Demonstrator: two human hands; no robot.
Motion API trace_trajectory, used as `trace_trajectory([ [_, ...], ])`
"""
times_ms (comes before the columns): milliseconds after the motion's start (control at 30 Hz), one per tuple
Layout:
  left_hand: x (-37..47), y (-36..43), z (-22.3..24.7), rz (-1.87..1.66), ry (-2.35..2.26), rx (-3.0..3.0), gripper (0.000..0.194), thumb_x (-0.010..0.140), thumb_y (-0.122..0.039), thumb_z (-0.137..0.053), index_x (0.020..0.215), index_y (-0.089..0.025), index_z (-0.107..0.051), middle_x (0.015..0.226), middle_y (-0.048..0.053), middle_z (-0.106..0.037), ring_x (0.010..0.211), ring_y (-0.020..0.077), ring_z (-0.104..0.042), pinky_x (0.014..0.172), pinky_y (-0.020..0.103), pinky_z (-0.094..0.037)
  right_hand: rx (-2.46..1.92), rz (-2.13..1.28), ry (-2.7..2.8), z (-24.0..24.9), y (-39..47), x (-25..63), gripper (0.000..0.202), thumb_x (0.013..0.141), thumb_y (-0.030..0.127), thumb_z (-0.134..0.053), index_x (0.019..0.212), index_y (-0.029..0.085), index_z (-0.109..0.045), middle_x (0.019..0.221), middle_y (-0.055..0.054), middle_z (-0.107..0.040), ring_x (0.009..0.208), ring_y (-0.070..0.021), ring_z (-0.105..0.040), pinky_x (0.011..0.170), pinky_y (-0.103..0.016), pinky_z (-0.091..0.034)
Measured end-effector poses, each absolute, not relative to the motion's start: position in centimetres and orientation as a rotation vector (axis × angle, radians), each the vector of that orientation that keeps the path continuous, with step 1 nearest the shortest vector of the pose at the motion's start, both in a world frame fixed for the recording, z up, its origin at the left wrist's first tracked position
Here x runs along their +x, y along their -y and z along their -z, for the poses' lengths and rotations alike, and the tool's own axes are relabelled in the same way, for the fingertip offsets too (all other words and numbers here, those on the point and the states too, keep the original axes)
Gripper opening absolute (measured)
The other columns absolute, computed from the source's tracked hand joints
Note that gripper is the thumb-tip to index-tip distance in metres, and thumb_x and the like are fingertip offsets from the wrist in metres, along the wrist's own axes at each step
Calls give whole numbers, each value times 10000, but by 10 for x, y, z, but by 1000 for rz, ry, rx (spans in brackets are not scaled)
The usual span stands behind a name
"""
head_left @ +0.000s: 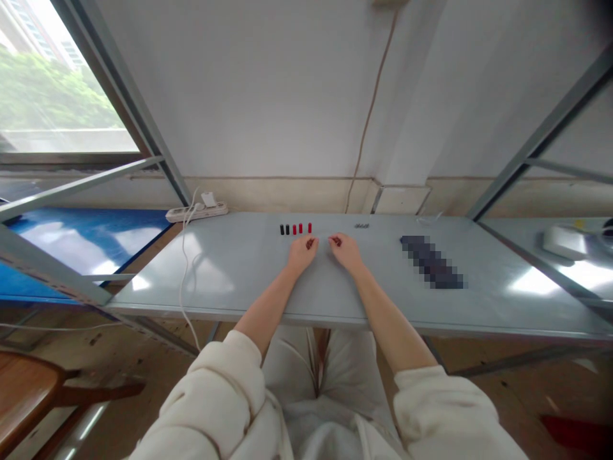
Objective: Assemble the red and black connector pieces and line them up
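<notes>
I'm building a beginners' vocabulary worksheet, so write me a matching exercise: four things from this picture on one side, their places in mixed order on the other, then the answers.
Things
1. White power strip
2. Black cylinders
3. Dark pixelated item
4. Wooden seat

Places
A. To the right of the right hand, on the grey table
B. Lower left of the picture, below the tabletop
C. Far left corner of the grey table
D. Directly left of the red cylinders

Pairs: 1-C, 2-D, 3-A, 4-B

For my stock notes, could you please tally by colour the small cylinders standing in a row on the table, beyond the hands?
Black cylinders: 2
Red cylinders: 3
Total: 5
</notes>
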State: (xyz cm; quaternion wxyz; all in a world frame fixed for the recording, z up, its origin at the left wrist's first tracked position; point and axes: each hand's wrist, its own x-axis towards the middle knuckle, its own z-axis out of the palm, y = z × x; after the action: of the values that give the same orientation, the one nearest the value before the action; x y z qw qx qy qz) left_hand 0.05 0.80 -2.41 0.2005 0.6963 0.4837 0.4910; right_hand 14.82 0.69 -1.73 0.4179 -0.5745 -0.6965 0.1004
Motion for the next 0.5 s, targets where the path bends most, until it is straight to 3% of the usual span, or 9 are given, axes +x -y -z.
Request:
trace_trajectory([
  [500,-1,-5,19,-1355,-1372,1920,202,733,-280,-459,629,-160,-584,556,6,-556,518,92,-468,560,215,-359,-1467,-316,1676,15,-4,144,162,734,222,-434,694,178,-585,651,-43,-596,592,-139,-517,630,-275,-405],
])
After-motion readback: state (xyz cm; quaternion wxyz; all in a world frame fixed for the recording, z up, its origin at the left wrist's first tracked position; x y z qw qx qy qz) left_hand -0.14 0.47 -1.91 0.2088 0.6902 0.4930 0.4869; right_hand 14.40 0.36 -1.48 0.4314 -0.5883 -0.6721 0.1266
